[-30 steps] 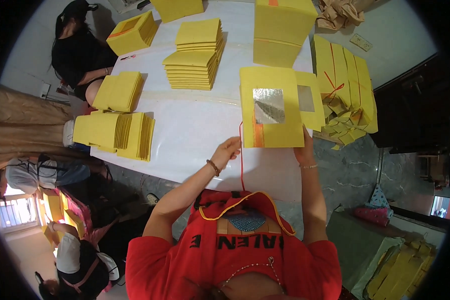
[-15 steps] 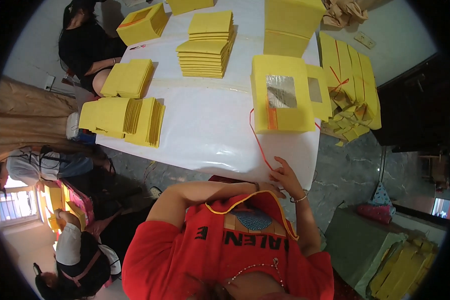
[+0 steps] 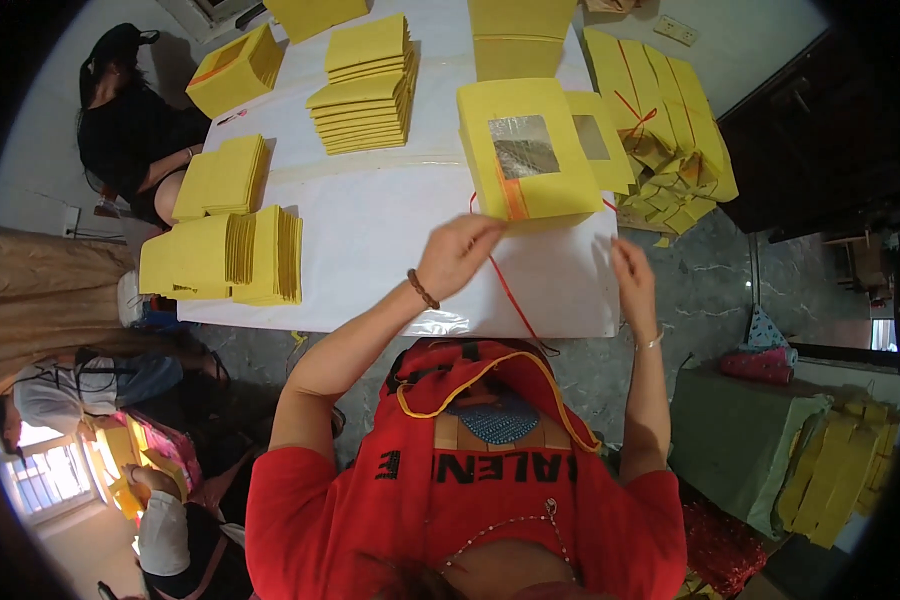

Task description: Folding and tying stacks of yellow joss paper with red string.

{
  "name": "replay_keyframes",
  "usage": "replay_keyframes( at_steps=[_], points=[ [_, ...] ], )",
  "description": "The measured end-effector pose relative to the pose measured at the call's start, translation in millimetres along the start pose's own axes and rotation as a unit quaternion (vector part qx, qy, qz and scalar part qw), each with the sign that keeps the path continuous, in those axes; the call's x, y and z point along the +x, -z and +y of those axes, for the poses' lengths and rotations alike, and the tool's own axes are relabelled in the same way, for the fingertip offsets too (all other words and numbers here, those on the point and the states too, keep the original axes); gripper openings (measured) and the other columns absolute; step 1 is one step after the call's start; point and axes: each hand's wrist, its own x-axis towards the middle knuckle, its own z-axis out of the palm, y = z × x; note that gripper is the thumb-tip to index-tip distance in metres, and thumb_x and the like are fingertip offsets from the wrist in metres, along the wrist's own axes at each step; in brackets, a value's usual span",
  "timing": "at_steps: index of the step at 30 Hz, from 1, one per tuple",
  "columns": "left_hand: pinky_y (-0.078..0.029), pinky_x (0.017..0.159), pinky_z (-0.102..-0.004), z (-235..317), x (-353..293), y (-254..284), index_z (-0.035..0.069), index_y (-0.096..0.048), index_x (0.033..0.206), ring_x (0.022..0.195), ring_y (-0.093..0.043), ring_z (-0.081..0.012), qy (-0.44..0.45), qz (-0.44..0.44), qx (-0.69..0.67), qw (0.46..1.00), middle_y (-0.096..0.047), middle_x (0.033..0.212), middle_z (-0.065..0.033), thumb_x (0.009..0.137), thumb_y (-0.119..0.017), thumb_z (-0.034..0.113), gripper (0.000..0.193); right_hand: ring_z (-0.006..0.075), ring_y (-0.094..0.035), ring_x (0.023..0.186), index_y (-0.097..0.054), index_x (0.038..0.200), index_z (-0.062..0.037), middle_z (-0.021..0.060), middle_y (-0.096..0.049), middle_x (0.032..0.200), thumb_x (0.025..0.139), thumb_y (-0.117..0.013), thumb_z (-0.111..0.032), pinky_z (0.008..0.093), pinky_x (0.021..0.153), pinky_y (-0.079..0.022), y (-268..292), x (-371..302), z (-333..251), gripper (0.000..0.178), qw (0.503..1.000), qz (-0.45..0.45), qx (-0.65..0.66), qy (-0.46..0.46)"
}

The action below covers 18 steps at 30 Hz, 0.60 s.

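Observation:
A yellow box (image 3: pixel 575 195) with a clear window (image 3: pixel 526 148) stands on the white table in front of me. An orange-red strip (image 3: pixel 515 198) marks its near part. My left hand (image 3: pixel 460 258) is at the box's near left corner, its fingers drawn together; what they pinch, if anything, is hidden. A thin red ribbon (image 3: pixel 508 288) emerges beside those fingers and trails down over the table's near edge. My right hand (image 3: pixel 635 285) is raised near the table's right edge, fingers loosely bent and apart, with nothing visible in them. Another bit of red ribbon (image 3: pixel 610 205) shows just beyond it.
Flat yellow stacks lie at the table's middle (image 3: pixel 365 105) and left (image 3: pixel 270 260). More yellow boxes (image 3: pixel 235 75) stand at the far side. Bundled yellow pieces (image 3: pixel 665 120) are right of the table. A person (image 3: pixel 130 125) sits at the far left; others are at lower left.
My left hand has come from near my body up to the box's near left corner. My right hand has left the ribbon and moved right and away from me. The view has shifted.

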Motion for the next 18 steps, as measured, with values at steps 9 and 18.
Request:
replay_keyframes(
  at_steps=[9,18],
  points=[
    [-0.04,0.075,-0.0354,-1,40,-1,0.005,-0.06,0.098,0.089,-0.051,-0.0251,-0.133,0.021,0.182,0.974,-0.057,0.091,-0.0093,0.078,-0.06,0.018,0.024,0.0195,-0.044,0.117,-0.057,0.113,-0.0064,0.0072,-0.051,0.122,0.089,-0.052,-0.022,0.0275,0.095,-0.033,-14,113,-38,0.029,0.978,-0.126,0.031,0.166],
    [-0.037,0.076,-0.0351,-4,51,-26,0.007,-0.057,0.102,0.097,-0.046,-0.0245,-0.164,-0.058,0.353,0.919,-0.052,0.104,-0.0081,0.074,-0.064,0.029,0.036,0.0284,-0.033,0.127,-0.062,0.106,-0.0177,0.0053,-0.047,0.128,0.082,-0.059,-0.029,0.0379,0.104,-0.024,-37,149,-31,0.026,0.912,-0.283,-0.128,0.266]
  ],
)
